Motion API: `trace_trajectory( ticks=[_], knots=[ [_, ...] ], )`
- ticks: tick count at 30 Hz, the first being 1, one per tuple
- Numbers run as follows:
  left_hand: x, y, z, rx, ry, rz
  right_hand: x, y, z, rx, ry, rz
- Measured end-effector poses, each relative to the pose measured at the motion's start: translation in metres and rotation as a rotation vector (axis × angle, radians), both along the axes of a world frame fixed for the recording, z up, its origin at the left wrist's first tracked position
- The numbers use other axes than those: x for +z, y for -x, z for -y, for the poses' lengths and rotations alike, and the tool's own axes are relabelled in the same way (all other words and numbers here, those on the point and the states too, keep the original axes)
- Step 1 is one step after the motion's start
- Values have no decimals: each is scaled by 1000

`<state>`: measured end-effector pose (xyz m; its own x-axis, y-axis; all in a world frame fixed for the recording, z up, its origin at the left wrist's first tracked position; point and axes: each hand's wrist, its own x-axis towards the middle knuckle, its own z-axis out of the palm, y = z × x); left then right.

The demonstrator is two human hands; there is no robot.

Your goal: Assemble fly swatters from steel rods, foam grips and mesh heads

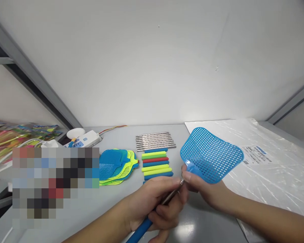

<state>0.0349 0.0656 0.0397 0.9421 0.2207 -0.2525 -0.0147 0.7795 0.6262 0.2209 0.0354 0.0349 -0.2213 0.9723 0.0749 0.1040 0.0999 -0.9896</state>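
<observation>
My left hand is closed around a metal rod with a blue handle, its thumb near the rod's threaded tip. In my right hand the neck of a blue fly swatter head is pinched between the fingers. The mesh head tilts up to the right. Rod tip and neck are close together; whether they touch is hidden by my fingers. Beyond my hands lie a row of coloured handles and a row of metal rods. A stack of blue and yellow-green swatter heads rests left of them.
A white power strip and a white round object are at the back left. Packed colourful items lie at the far left. A plastic-wrapped white package with a label covers the right side. A white wall stands behind.
</observation>
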Motion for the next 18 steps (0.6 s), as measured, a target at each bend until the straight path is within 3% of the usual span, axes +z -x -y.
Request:
trace_trajectory(
  ticks=[7, 9, 13, 15, 18],
  knots=[
    [0, -7, 6, 159, -141, -62, -2, 0, -9, 91, -51, -33],
    [-2, -12, 8, 308, -229, -97, -5, 2, -10, 53, -26, -96],
    [-1, -29, 12, 747, -371, -206, -5, 9, -13, -25, 20, -226],
    [4, -40, 14, 910, -336, -195, 1, 12, -11, -17, 12, -172],
    [16, -53, 20, 1033, -256, -116, 13, 12, -4, 17, -65, 60]
  ],
)
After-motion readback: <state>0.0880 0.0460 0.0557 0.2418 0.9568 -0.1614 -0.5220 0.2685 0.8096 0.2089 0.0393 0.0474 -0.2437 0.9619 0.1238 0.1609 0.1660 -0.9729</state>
